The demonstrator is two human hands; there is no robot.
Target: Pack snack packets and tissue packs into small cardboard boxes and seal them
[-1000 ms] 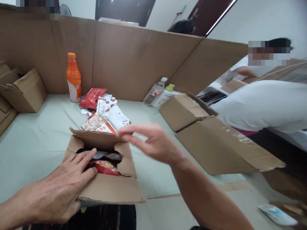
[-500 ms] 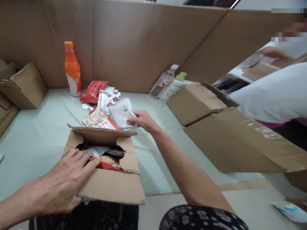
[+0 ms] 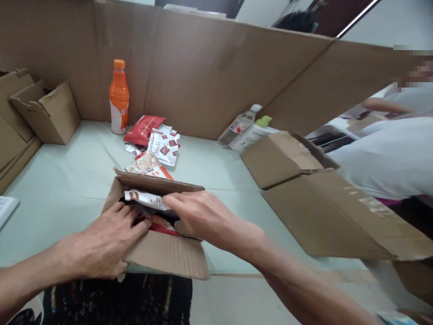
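Observation:
A small open cardboard box (image 3: 169, 253) stands in front of me, its flaps folded outward. My left hand (image 3: 98, 243) grips its left side, fingertips over the opening and thumb low outside. My right hand (image 3: 203, 216) is closed on the edge of a white snack packet with brown print (image 3: 146, 198), tilted in the mouth of the box. Beneath it, a red packet (image 3: 164, 225) and dark wrapping show inside. Just behind the box lie a beige-and-orange packet (image 3: 149, 166), a white packet with brown squares (image 3: 164, 146) and a red packet (image 3: 144, 130).
An orange drink bottle (image 3: 119, 99) stands by the cardboard wall (image 3: 203, 67). A clear bottle (image 3: 238, 126) and a green-capped white bottle (image 3: 253, 133) lean at the right. Larger cardboard boxes (image 3: 324, 212) sit further right, beside another person's white sleeve (image 3: 382, 153). More boxes (image 3: 57, 113) stand left.
My right hand has come back from the pile to the box opening with the white packet. My left hand has stayed on the box. The view has shifted slightly.

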